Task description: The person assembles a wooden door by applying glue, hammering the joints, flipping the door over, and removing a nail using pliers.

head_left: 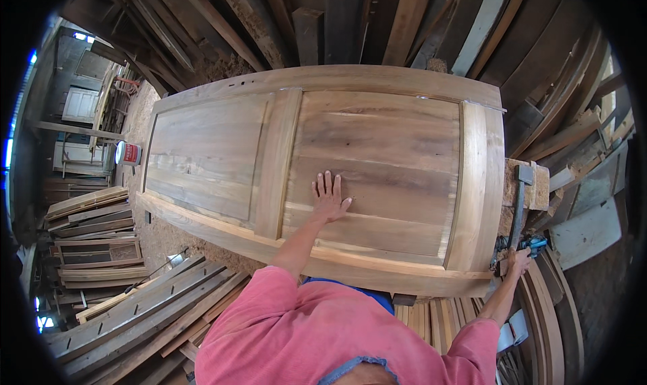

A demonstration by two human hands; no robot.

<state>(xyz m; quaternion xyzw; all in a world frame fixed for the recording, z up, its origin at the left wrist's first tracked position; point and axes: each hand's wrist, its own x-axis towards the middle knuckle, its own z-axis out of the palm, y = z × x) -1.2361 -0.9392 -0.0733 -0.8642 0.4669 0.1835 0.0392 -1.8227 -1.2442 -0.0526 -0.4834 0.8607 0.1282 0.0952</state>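
A large panelled wooden door [323,162] lay flat across the centre of the frame, its long side running left to right, apparently resting on supports hidden beneath it; what carried it could not be seen. Stacked planks [128,297] filled the lower left of the frame, and leaning boards [350,14] crowded the top, so the door seemed laid out in the one open spot for working. At the door's right end a long bar clamp [520,206] ran along the edge, likely pressing the frame joints tight. The left hand [329,197] lay palm down on the right-hand panel, fingers spread flat, probably steadying the door. The right hand [517,260] reached to the lower right, fingers curled around the blue handle [536,245] at the clamp's near end; the grip itself was small and partly hidden. A small red tin [129,154] stood at the left, beyond the door's far end, on sawdust.
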